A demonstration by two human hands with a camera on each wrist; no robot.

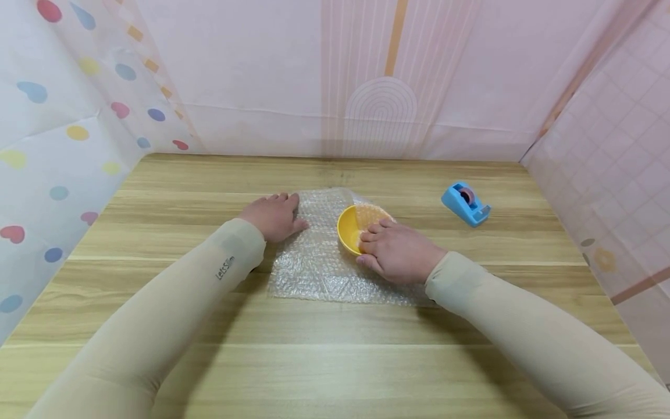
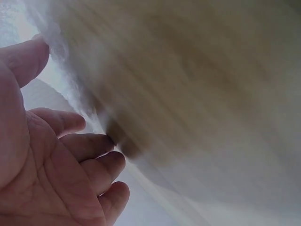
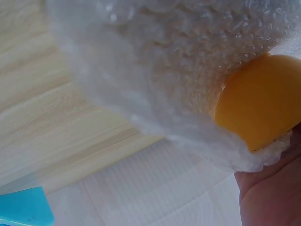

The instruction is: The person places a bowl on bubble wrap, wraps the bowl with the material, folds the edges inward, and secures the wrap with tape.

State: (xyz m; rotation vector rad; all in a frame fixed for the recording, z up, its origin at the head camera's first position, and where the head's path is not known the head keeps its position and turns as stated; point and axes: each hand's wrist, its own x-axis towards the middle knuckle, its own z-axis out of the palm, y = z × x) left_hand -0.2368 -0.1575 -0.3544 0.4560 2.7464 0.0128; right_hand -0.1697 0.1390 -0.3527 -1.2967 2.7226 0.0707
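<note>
A sheet of clear bubble wrap lies on the wooden table, with a yellow bowl on its right half. Part of the sheet comes up over the bowl's right rim and down inside. My right hand reaches over that rim, fingers bent into the bowl on the wrap, thumb by the front rim. In the right wrist view the orange-yellow wall of the bowl shows beneath the raised wrap. On the sheet's left edge rests my left hand, fingers loose, thumb touching the wrap.
A blue tape dispenser stands on the table to the right, beyond my right hand. Patterned sheets hang behind the table and along its left and right sides.
</note>
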